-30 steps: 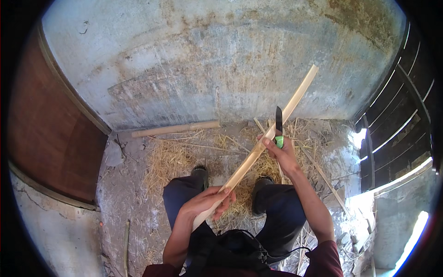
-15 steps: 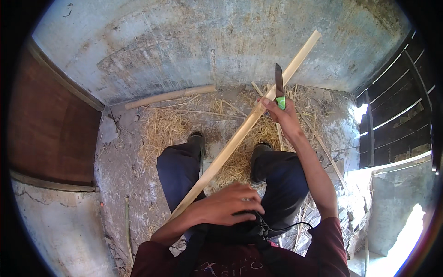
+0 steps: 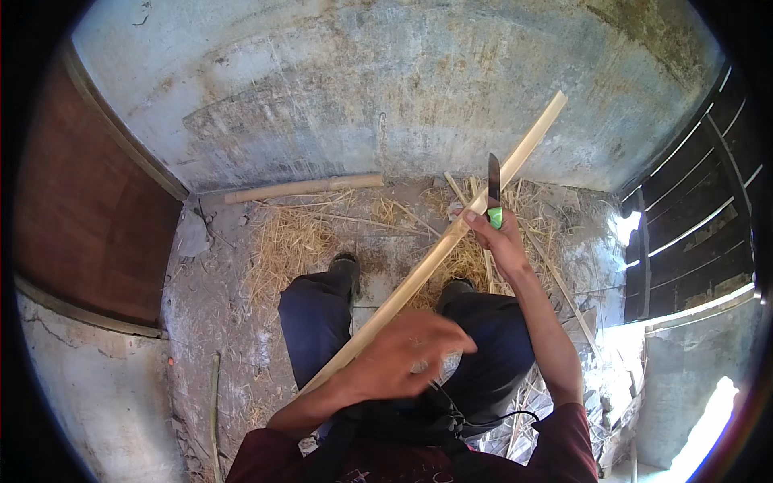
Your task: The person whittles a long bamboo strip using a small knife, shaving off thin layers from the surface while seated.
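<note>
Strip slants over the legs. Right hand closed around strip and knife. Left hand half-curled near strip's lower part, blurred; whether it holds anything cannot be told.

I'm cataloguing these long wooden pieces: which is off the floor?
The pale strip slanting across the picture, held in the right hand; the thicker pole and thin stick at left lie on the floor.
</note>
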A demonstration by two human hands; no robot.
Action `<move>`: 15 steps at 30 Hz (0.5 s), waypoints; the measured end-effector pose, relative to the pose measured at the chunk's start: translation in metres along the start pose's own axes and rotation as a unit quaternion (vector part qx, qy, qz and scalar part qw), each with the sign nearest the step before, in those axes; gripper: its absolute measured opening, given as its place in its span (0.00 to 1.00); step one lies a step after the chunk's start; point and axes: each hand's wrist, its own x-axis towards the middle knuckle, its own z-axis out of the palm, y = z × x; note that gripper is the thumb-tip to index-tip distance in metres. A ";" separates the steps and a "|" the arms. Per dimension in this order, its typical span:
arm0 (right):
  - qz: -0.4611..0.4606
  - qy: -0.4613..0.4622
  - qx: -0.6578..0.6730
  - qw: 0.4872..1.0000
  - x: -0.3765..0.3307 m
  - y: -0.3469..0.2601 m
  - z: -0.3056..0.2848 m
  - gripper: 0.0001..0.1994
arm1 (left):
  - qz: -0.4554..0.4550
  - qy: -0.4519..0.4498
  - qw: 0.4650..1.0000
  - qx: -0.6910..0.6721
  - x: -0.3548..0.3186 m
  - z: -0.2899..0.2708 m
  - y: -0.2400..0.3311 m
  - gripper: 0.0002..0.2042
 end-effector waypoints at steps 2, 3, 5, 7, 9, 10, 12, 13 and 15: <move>-0.005 0.000 -0.001 1.000 -0.001 0.002 0.000 0.15 | -0.085 0.174 0.971 0.139 0.004 -0.023 0.003 0.24; -0.010 -0.001 -0.002 1.000 -0.002 0.002 0.001 0.16 | -0.084 0.173 0.972 0.138 0.006 -0.027 -0.002 0.24; -0.011 -0.004 0.002 1.000 -0.002 -0.002 0.005 0.17 | -0.224 0.225 0.922 0.220 0.007 -0.032 -0.007 0.20; -0.010 -0.004 0.003 1.000 -0.004 -0.005 0.006 0.17 | -0.295 0.128 0.932 0.165 -0.013 -0.034 -0.025 0.20; -0.003 0.006 0.005 1.000 -0.004 -0.010 0.009 0.17 | -0.361 0.031 0.925 0.111 -0.028 -0.029 -0.035 0.20; -0.005 0.006 0.005 1.000 -0.005 -0.011 0.010 0.17 | -0.368 0.037 0.929 0.022 -0.033 -0.025 -0.039 0.20; -0.007 0.024 0.004 1.000 -0.006 -0.012 0.010 0.18 | -0.369 0.044 0.926 -0.066 -0.038 -0.021 -0.043 0.22; -0.009 0.020 0.005 1.000 -0.006 -0.012 0.010 0.18 | -0.379 0.056 0.919 -0.097 -0.038 -0.022 -0.043 0.21; -0.010 0.032 0.015 0.999 -0.007 -0.011 0.009 0.19 | -0.388 0.074 0.910 -0.124 -0.040 -0.023 -0.045 0.21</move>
